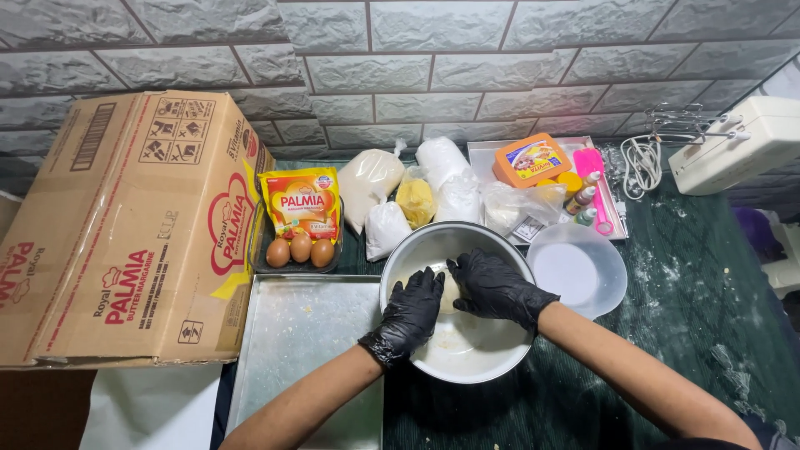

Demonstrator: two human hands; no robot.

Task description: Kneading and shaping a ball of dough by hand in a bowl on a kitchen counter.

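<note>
Together, left hand [410, 314], right hand [494, 287], cupping dough [451, 287], metal bowl [492, 360]

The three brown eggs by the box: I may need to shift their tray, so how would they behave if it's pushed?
The eggs lie loose in the dark tray, so they would probably roll and knock together. Being eggs, their shells would likely crack easily.

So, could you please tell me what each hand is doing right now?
Left hand: closed around the pale dough in the metal bowl.
Right hand: gripping the same dough.
</note>
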